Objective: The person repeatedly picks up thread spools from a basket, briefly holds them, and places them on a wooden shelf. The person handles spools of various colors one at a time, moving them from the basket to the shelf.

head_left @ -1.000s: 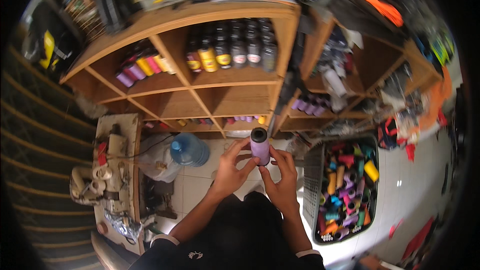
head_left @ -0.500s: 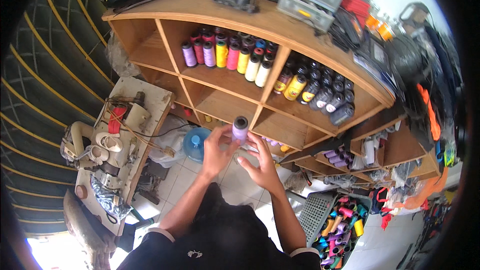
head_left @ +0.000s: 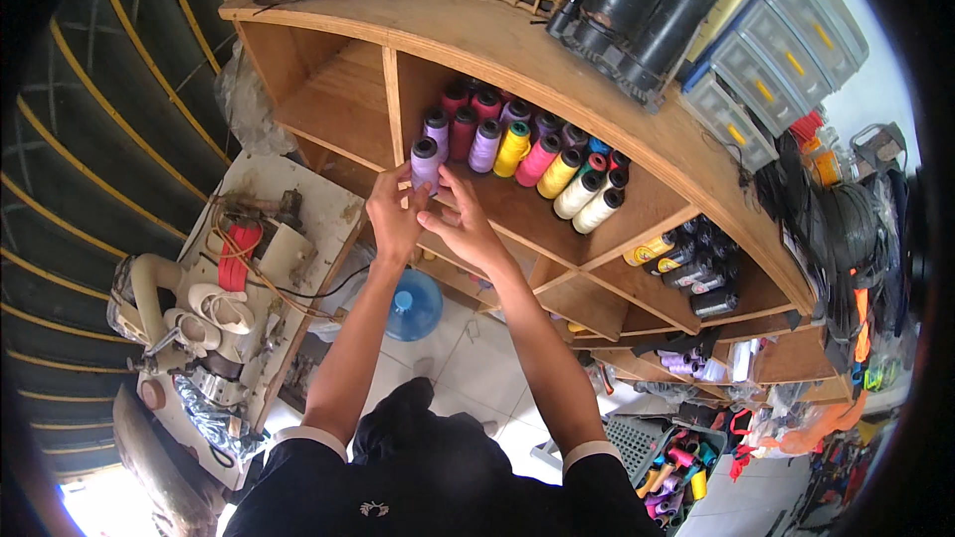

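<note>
Sitting to the left of the wooden shelf (head_left: 368, 12), a pale machine (head_left: 214, 308) rests on a light-topped table (head_left: 328, 211), with a strip of red cloth (head_left: 237, 259) over it. Next comes the left hand (head_left: 395, 214), in front of the shelf's left part, its fingers closed around the left side of a purple thread spool (head_left: 426, 171). On the floor below the shelf front, under the hands, is a blue water bottle (head_left: 414, 305).

The spool is held upright at the shelf's front, black end up, its long axis running roughly parallel to the shelf's divider (head_left: 393, 99). It lies at the fingertips of both hands, between them; the left hand looks the nearer and has the fuller hold. Just beyond the spool, inside the shelf, stands another purple spool (head_left: 436, 127), also upright. Whether the held one touches the shelf cannot be told.

The right hand (head_left: 463, 226) comes to the spool's right side, half curled, fingertips seemingly against it; whether it grips is unclear. To its right, within the same shelf compartment, stand upright spools of several colours (head_left: 538, 159). Farther along, a mesh basket (head_left: 632, 438) of loose spools stands on the floor before the shelf's right part. Dark containers (head_left: 684, 261), some yellow-labelled, fill the shelf's next compartment, and clear drawers (head_left: 791, 55) stand at the right end of the shelf's top.
</note>
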### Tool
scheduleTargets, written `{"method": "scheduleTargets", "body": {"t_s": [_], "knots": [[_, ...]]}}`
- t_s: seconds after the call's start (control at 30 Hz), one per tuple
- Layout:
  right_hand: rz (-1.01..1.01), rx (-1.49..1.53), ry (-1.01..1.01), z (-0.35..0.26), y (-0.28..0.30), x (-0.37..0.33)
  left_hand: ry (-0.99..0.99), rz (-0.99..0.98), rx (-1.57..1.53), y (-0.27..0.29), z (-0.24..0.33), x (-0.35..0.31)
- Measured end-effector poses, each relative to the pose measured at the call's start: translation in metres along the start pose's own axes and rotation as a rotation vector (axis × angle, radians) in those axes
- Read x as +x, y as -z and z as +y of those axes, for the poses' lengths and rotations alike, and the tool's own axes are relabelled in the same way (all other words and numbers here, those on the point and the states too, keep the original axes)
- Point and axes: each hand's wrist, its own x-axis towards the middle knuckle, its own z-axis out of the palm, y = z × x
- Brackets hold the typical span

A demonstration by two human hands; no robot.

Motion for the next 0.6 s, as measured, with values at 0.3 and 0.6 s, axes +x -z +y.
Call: {"method": "scheduleTargets", "body": {"t_s": [0.3,0.6], "knots": [[0.039,0.046,0.027,0.013,-0.007,0.021,-0.069,0.084,0.083,-0.002,-0.013,0.012],[0.094,0.022,0.045,0.012,-0.011,0.015,-0.101,0.065,0.152,0.001,-0.019,0.010]]}}
